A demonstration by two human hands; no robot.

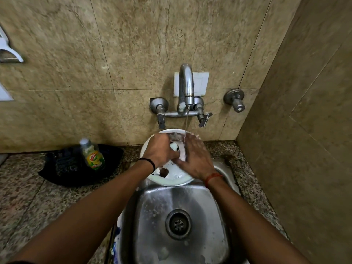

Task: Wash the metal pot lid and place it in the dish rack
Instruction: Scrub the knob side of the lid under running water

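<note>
The round metal pot lid (174, 178) is held tilted over the back of the sink, under a thin stream of water (186, 122) from the tap (185, 86). My left hand (159, 150) is closed around the lid's knob (174, 146) at its centre. My right hand (195, 159) lies flat on the lid's wet surface with its fingers spread, right where the water lands. A brown patch (163, 172) shows on the lid near its front rim. No dish rack is in view.
The steel sink (152, 216) with its drain (178, 223) lies below the lid. A dish soap bottle (92, 155) stands on a black cloth (64, 168) on the granite counter at the left. A wall valve (235, 101) sticks out at the right, beside a close side wall (304, 130).
</note>
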